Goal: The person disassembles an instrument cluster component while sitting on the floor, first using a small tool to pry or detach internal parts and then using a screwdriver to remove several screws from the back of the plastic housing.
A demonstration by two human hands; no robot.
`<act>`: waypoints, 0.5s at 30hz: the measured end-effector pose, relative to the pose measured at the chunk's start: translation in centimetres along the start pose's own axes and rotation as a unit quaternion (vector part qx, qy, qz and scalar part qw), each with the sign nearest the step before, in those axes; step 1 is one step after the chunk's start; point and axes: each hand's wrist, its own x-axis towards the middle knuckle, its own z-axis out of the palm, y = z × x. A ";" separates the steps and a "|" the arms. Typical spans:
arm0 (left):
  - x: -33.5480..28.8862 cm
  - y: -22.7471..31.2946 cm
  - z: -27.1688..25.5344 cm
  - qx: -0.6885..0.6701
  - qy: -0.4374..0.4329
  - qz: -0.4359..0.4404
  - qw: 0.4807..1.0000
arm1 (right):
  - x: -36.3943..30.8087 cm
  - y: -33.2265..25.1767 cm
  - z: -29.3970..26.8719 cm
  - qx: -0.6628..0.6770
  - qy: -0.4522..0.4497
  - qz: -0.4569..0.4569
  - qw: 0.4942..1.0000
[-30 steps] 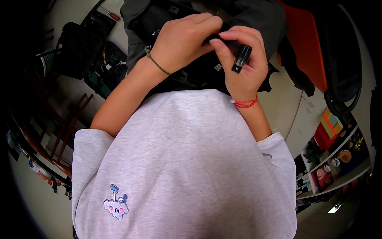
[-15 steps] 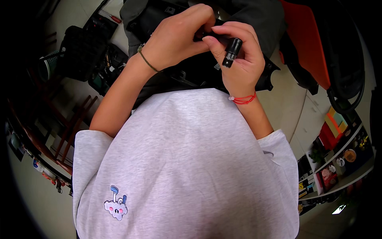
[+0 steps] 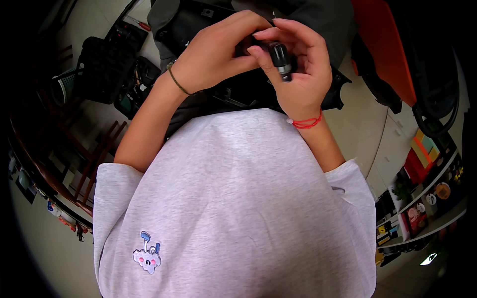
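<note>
My right hand (image 3: 305, 74), with a red cord at the wrist, curls its fingers and thumb loosely round a short black cylindrical tool (image 3: 279, 57). The tool has a silvery band and a dark tip that points down toward my palm; its exact kind does not show. Close against it, my left hand (image 3: 218, 52) is closed, thumb and fingers meeting near the right fingertips. Whatever the left fingers pinch is hidden in shadow. Beneath both hands lies a large black plastic part (image 3: 233, 97) with a jagged right end, partly covered by the hands.
Dark grey trousers (image 3: 323, 22) frame the black part. At left are a black open case (image 3: 104, 69) and a red-handled screwdriver (image 3: 143, 25) on the floor. An orange and black chair (image 3: 387, 49) stands at right, beyond a white cabinet (image 3: 392, 139).
The black tool has shifted left and swung, its tip now pointing down and slightly right. My right fingers have opened a little, and the left hand has lowered slightly.
</note>
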 end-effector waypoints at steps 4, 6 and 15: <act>-1.0 -0.5 -1.7 -0.076 -0.058 -0.052 0.994 | -0.2 -0.1 -0.4 0.087 -0.021 0.029 0.996; -0.7 -0.9 -1.1 -0.007 0.003 0.010 1.000 | -0.2 0.2 -0.1 0.089 -0.011 0.007 0.996; -0.4 -0.6 -0.4 -0.002 0.004 0.045 0.999 | 0.0 -0.8 0.0 0.118 0.006 0.050 0.992</act>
